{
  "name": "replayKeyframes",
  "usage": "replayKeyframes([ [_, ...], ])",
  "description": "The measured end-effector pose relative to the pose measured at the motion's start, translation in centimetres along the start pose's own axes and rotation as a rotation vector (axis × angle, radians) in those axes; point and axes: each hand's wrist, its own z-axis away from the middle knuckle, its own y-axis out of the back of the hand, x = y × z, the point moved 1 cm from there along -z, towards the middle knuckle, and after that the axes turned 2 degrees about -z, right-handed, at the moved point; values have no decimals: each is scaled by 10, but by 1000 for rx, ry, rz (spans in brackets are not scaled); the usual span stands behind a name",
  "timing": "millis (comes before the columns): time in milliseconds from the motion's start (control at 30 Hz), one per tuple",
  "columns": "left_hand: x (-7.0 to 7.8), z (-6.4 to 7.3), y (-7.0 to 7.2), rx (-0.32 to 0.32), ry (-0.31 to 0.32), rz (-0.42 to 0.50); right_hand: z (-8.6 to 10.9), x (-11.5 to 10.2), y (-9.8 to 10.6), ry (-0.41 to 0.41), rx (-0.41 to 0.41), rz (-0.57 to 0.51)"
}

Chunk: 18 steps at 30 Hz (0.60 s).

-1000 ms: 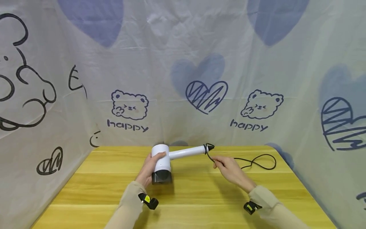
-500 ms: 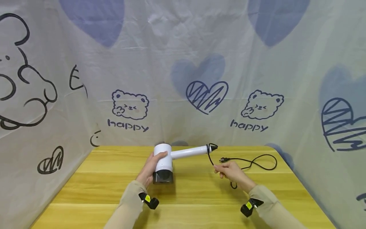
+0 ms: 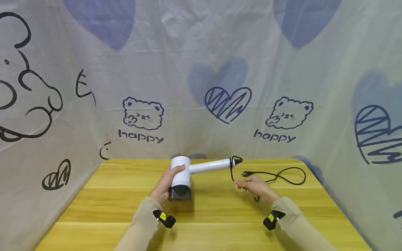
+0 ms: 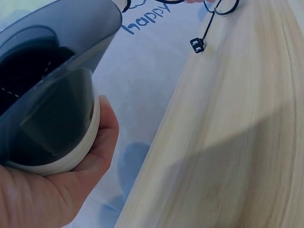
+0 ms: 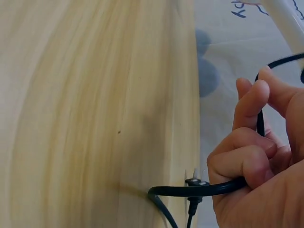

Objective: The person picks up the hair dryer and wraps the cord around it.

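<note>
A white hair dryer (image 3: 181,172) with a dark translucent nozzle (image 3: 180,192) is held by its barrel in my left hand (image 3: 164,183). The left wrist view looks onto the nozzle (image 4: 57,109), with fingers (image 4: 107,128) curled round the barrel behind it. The dryer's handle (image 3: 210,166) points right. Its black cord (image 3: 231,173) loops round the handle's end. My right hand (image 3: 255,187) pinches the cord between thumb and finger, a short way below that loop. In the right wrist view the other fingers curl round a further stretch of cord (image 5: 204,191).
Past my right hand, the cord's plug (image 3: 247,173) lies on the wooden table (image 3: 125,216), near the back edge. A loose loop of cord (image 3: 293,176) lies to its right. A printed cloth (image 3: 201,69) hangs behind the table and along both sides.
The dryer has shifted slightly right with my left hand. My right hand has moved slightly down and right, still holding the cord, and the plug has come into view beside it.
</note>
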Motion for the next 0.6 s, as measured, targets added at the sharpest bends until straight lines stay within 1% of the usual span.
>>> replayKeyframes([
  [100, -1, -1, -2, -33, 4, 12, -2, -1, 1, 40, 21, 60],
  [200, -3, -1, 0, -69, 12, 10, -5, -2, 1, 90, 90, 152],
  [300, -4, -1, 2, -102, 21, -10, -10, -4, 5, 94, 174, 226],
  [400, -5, -1, 3, -118, 28, -38, -17, -8, 11, 119, 222, 289],
  [500, -5, -1, 3, -135, 29, -60, -24, -15, 18, 191, 260, 387],
  [600, -5, -1, 5, -163, 21, -79, -28, -25, 23, 300, 270, 484],
])
